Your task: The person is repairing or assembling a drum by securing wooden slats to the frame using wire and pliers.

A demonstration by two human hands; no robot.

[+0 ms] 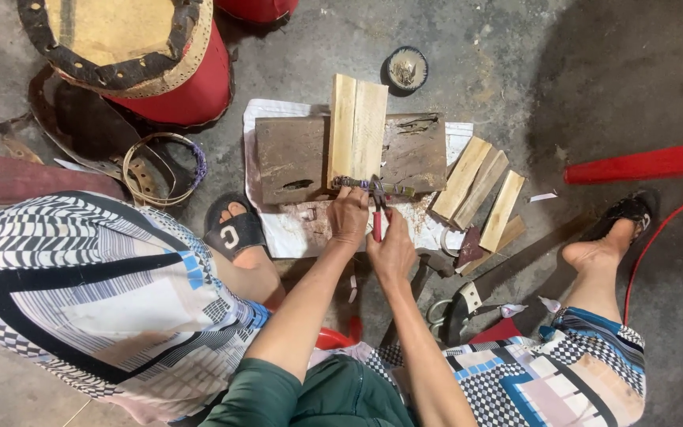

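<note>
Here, red-handled pliers point(376, 207) gripping thin metal strip point(373, 186).

We see red-handled pliers point(376, 207) standing nearly upright in the picture, handles toward us, nose biting a thin, dark, mottled strip point(373, 186). The strip lies crosswise over the near end of two pale wooden slats point(356, 130) resting on a dark board point(294, 154).

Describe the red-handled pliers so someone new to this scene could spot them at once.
Start at the dark, worn wooden board lying on the white cloth on the concrete floor. Two pale wooden slats lie across it; at their near end both hands meet. The red-handled pliers are in the right hand, beside the left hand, the only red tool among bare wood.
</note>
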